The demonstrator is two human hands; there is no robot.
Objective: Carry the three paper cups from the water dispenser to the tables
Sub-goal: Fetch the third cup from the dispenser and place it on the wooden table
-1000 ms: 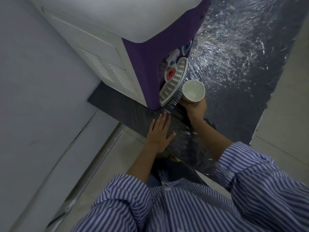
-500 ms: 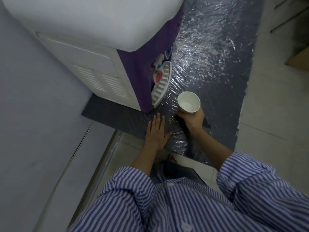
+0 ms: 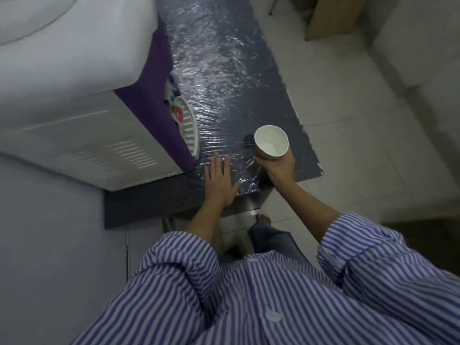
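A white paper cup (image 3: pixel 271 143) stands upright in my right hand (image 3: pixel 277 168), which grips it around the lower wall, a little water showing at its bottom. It hangs over the dark mat, right of the water dispenser (image 3: pixel 87 100), a white cabinet with a purple front and a white drip tray (image 3: pixel 189 130). My left hand (image 3: pixel 220 181) is flat and empty, fingers spread, just below the dispenser's front corner. No other cups are in sight.
A shiny plastic-covered dark mat (image 3: pixel 224 70) lies in front of the dispenser on pale floor tiles (image 3: pixel 348 120). A cardboard box (image 3: pixel 331 18) stands at the top right. A grey wall (image 3: pixel 49 245) runs along the left. My bare foot (image 3: pixel 262 219) is below.
The cup in my right hand has drawn away from the drip tray toward the right, and my view has swung right, so the dispenser now sits further left.
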